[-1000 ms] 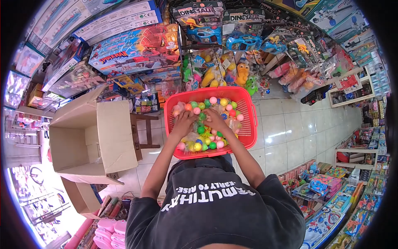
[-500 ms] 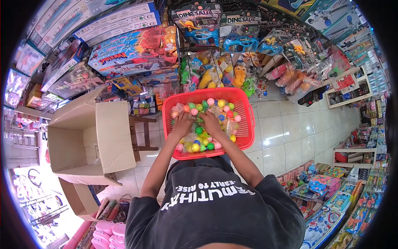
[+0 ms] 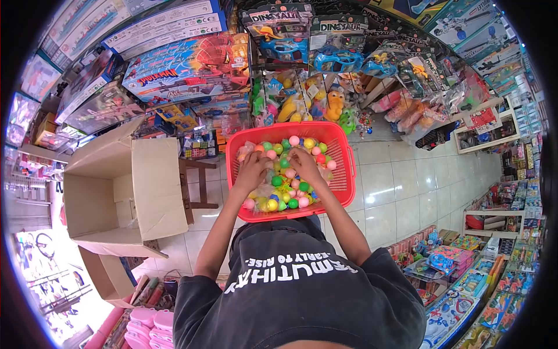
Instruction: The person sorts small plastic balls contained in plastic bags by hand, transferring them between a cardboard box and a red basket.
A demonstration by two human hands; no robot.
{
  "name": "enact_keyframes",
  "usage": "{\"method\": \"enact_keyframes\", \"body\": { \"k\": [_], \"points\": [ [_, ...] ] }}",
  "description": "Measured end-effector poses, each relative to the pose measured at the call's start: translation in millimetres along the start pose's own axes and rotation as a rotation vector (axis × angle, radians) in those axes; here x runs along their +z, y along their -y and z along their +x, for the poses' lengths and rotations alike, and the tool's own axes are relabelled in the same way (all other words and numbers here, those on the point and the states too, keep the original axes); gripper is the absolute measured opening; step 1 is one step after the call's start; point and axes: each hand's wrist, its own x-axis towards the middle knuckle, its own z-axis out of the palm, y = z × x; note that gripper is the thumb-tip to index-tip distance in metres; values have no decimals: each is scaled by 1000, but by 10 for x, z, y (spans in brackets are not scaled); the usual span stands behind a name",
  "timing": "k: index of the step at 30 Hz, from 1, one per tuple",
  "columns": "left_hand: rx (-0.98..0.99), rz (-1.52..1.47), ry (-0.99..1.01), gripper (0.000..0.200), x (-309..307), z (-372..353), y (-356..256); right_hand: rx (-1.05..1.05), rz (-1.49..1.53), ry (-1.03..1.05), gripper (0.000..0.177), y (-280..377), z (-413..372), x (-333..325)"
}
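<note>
A red plastic basket (image 3: 232, 200) in front of me holds many small coloured balls, some among clear plastic bags. Over its left half, my left hand (image 3: 253, 170) has its fingers curled down by pink and green balls and clear plastic. Toward the middle back, my right hand (image 3: 303, 165) bends its fingers in over the balls, close to a green ball (image 3: 284, 163). Both hands look closed, but the fingertips and whatever they grip are hidden. A larger green ball (image 3: 276, 181) lies between the two wrists.
An open cardboard box (image 3: 154, 186) stands at the left beside a wooden stool (image 3: 200, 183). Behind the basket are a Spider-Man toy box (image 3: 186, 67) and hanging dinosaur toy packs (image 3: 285, 49). Pink cases (image 3: 145, 326) and packaged toys (image 3: 444, 262) flank me on the tiled floor (image 3: 389, 186).
My right hand has moved up and back, its fingers curling in. My left hand has lifted slightly. Pink balls now show between and in front of the hands.
</note>
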Motion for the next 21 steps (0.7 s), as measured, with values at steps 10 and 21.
{"method": "enact_keyframes", "body": {
  "k": [10,21],
  "points": [
    [32,-284,-146,49,-253,74,-486,182,396,-1,16,279,72,-418],
    [-103,-664,-62,20,-629,-47,-619,494,869,156,16,130,-174,-126]
  ]
}}
